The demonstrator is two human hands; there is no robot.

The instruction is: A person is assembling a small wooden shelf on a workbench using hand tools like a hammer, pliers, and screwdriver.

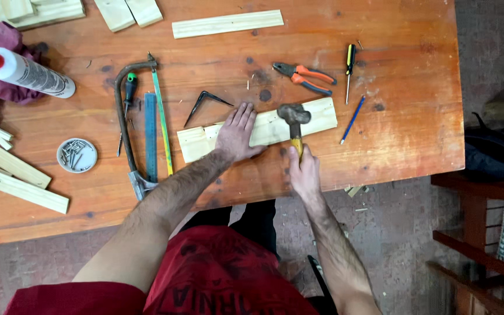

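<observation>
Now left hand [237,133] flat on plank [316,116], right hand [304,175] gripping hammer [294,115]

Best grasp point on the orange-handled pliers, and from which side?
Grip the pliers by the two orange handles, coming from the right: the handles splay toward the screwdriver with bare table around them, and the jaws point left.

pale wood plank [316,116], glossy wooden table [403,70]
</observation>
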